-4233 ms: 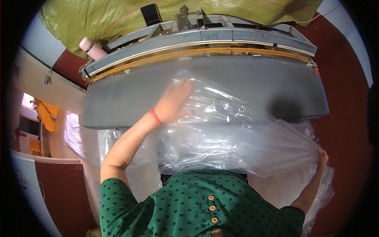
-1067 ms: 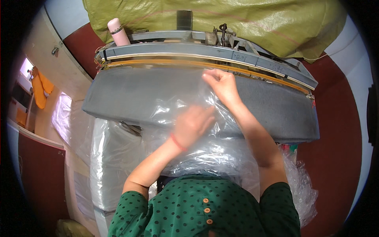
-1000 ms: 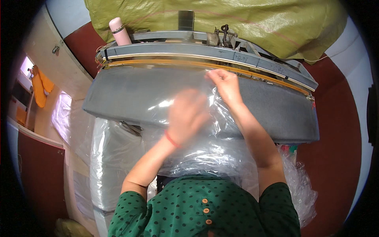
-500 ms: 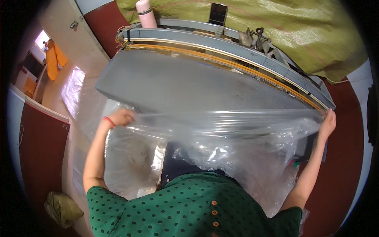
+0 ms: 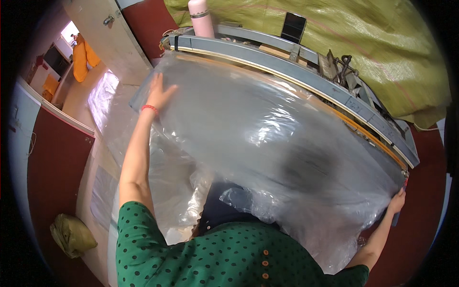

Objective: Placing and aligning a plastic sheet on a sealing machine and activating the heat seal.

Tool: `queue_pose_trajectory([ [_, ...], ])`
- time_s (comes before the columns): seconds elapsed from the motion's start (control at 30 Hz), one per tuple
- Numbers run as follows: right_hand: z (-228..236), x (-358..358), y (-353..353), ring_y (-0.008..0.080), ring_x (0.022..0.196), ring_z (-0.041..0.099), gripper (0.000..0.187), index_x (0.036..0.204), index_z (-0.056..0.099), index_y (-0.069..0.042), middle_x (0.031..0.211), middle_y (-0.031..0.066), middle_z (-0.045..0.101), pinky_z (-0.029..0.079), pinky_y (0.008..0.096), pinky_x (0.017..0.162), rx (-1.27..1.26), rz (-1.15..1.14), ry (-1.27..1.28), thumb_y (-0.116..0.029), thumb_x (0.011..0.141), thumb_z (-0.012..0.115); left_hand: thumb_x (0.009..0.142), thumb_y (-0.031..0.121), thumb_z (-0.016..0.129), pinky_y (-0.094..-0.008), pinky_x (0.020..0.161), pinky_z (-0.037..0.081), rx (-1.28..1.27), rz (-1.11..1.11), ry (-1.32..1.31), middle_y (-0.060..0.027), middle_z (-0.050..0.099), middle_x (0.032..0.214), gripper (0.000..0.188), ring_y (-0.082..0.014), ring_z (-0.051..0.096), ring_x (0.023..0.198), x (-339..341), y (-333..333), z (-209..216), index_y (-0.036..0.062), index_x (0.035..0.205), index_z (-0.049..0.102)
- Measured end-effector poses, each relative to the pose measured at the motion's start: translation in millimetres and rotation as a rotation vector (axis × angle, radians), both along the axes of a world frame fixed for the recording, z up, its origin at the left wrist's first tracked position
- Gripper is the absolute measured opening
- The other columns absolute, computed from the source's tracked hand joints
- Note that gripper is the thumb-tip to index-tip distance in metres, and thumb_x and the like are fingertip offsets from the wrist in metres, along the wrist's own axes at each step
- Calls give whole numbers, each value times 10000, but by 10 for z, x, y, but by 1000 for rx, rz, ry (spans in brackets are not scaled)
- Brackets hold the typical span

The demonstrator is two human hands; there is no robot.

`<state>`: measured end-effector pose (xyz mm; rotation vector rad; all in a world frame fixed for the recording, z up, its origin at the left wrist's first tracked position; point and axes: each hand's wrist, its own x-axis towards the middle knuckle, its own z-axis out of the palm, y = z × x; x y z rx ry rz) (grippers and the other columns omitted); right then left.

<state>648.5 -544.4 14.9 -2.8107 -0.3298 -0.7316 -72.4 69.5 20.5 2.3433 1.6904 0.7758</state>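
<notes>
A wide sheet of clear plastic film (image 5: 275, 126) lies over the grey worktop (image 5: 138, 95), and its near part hangs down in folds in front of my body. My left hand (image 5: 160, 92) rests on the film near the worktop's left end, fingers spread and palm down, a red band around its wrist. At the far right my right hand (image 5: 396, 201) grips the film's edge by the worktop's right corner; its fingertips are partly hidden. The film reaches up to an orange strip (image 5: 356, 120) along the worktop's back.
Behind the worktop runs a long grey metal beam (image 5: 287, 71). A pink bottle (image 5: 201, 20), a dark phone-like slab (image 5: 293, 27) and a metal clamp (image 5: 343, 69) stand at the back, before yellow-green woven sheeting (image 5: 382, 48). A tied sack (image 5: 72, 235) sits at lower left.
The film, bunched along the worktop's near side before, has been spread back across it. My left hand moved forward and opened; my right hand moved lower, still on the film.
</notes>
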Motion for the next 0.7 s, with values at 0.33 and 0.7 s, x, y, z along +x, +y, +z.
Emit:
queue_pose_trajectory([
  [0.33,-67,166,-188,402,837,533,434,956,532,-49,878,215,577,418,468,659,-144,-125,88,-431,877,342,717,672,414,-662,926,96,-279,360,273,-1,164,1413,652,-404,110,1271,-251,906,-168,405,1294,268],
  [0.7,288,649,-460,383,1004,487,742,1054,492,81,1061,251,528,376,424,834,36,-75,173,-601,812,329,821,325,502,-321,661,444,312,401,-530,-148,620,750,329,-219,600,723,-1347,583,-246,25,887,618],
])
